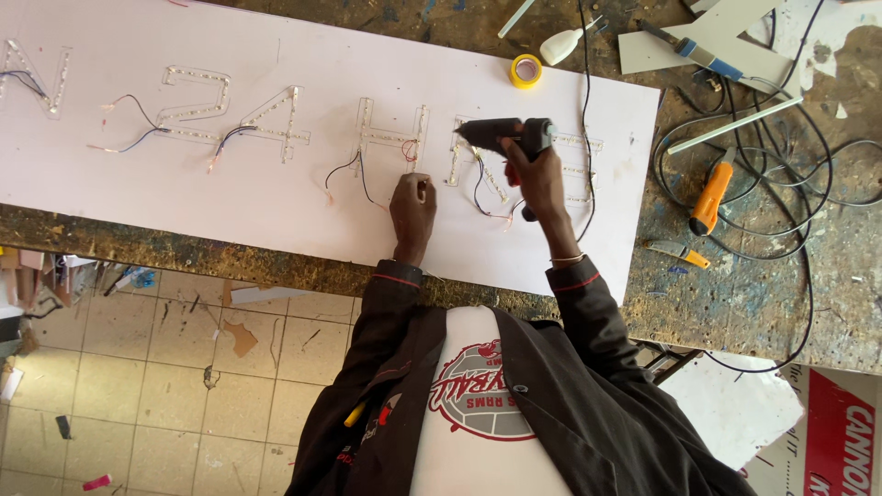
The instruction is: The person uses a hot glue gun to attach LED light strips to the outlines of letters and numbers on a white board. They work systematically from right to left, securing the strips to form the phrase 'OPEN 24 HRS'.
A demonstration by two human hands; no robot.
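A black glue gun (505, 135), white board (276, 197), yellow tape roll (526, 71), orange-handled cutter (711, 197), paint-speckled brown bench (735, 294).

A single head-worn camera is looking almost straight down over the person's own chest, facing a long white sign board (303, 197) that is running from 9 to 2 o'clock across a paint-stained wooden workbench (753, 294). It is sitting close enough to frame both forearms at centre, while cracked beige floor tiles (184, 395) are filling the 7 o'clock corner.
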